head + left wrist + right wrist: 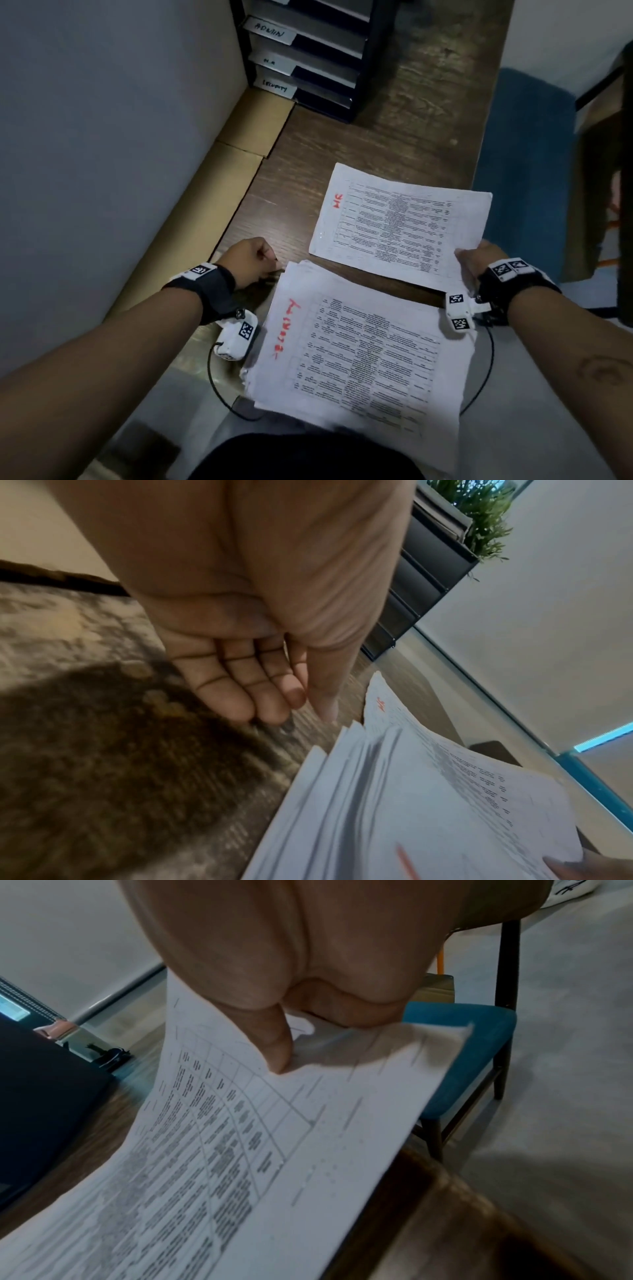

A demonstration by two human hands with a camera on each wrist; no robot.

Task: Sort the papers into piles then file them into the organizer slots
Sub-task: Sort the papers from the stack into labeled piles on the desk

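Note:
A stack of printed papers (359, 359) lies at the desk's near edge, its top sheet marked in red pen. My left hand (253, 263) rests by the stack's far left corner with loosely curled fingers (260, 683) that hold nothing, beside the fanned sheet edges of the stack (377, 804). My right hand (479, 260) pinches the near right corner of a single printed sheet (400, 226), thumb (274, 1047) on top. This sheet (274, 1150) hovers just beyond the stack and carries a short red mark. A black organizer (308, 58) with labelled slots stands at the far end of the desk.
The dark wooden desk (411, 120) runs away from me between a wall on the left and a blue chair (527, 154) on the right. A cardboard strip (239, 147) lines the wall side. A green plant (479, 520) sits on the organizer.

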